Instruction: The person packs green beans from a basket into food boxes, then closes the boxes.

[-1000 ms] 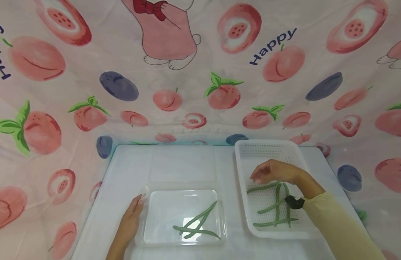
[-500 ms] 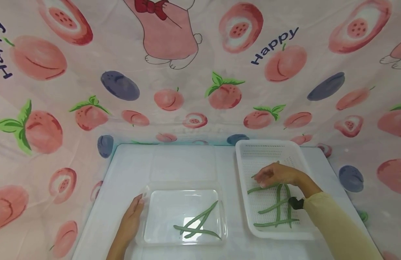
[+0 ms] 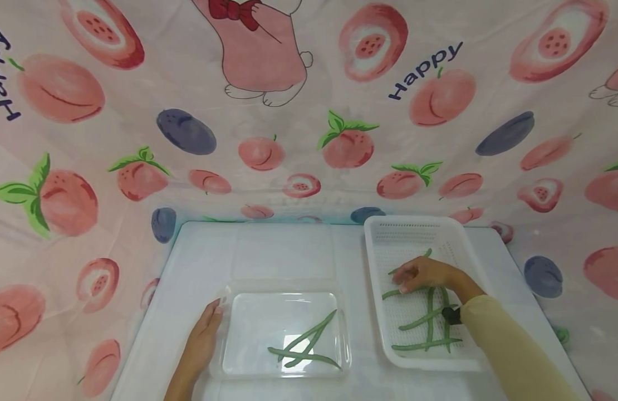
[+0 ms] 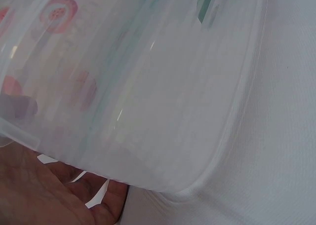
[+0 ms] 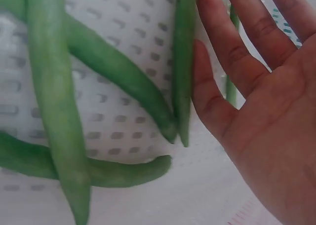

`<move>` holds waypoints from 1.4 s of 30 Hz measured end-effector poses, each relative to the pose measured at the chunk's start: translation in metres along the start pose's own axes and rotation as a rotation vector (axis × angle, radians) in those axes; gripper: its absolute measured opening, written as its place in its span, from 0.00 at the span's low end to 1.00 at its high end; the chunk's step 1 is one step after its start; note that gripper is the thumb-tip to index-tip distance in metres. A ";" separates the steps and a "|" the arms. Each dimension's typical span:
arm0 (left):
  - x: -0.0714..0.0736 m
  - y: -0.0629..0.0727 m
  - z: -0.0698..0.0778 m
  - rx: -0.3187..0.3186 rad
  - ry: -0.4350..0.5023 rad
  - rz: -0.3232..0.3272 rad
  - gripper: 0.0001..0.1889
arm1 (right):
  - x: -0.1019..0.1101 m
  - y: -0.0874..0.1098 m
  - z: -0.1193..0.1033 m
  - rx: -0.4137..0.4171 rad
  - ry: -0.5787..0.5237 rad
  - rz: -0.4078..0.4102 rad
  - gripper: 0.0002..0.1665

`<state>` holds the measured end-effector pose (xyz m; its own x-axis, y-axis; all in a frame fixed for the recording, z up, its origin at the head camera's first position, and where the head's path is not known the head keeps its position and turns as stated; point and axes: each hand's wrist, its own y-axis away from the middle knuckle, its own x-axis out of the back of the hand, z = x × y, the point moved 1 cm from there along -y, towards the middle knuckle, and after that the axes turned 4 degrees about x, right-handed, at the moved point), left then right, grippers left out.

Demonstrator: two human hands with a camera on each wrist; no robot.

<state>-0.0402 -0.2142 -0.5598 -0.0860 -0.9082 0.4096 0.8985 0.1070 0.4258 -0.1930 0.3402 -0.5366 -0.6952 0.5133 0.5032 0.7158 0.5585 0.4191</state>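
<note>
Only from right wrist, palm of outstretched right hand by smooth beans, left hand at edge of clear tray, grip unclear

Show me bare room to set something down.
Free: the table strip between clear box and white basket; the box's left side, left of its green beans; the basket's far left corner. Crowded: the basket's middle and near part, where more beans cross by the right grip.

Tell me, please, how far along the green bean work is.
Three green beans already lie in the clear box, which the left hand touches. The right hand reaches among several beans in the white basket; no clear grip shows. Those are probably left to move.
</note>
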 end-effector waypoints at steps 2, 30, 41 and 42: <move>0.000 0.000 0.000 -0.001 0.005 -0.002 0.34 | -0.002 -0.001 0.003 0.005 0.014 0.002 0.25; 0.000 0.001 0.000 -0.007 0.000 0.007 0.35 | -0.018 -0.001 0.014 0.037 0.114 0.098 0.10; 0.001 0.000 0.001 0.006 0.000 0.002 0.35 | -0.010 0.005 0.011 0.065 0.120 0.069 0.12; 0.001 0.000 0.001 0.007 0.000 0.003 0.35 | -0.010 0.006 0.011 0.067 0.110 0.068 0.12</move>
<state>-0.0403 -0.2145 -0.5589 -0.0834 -0.9079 0.4108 0.8956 0.1125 0.4304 -0.1827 0.3456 -0.5475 -0.6312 0.4791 0.6100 0.7525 0.5690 0.3317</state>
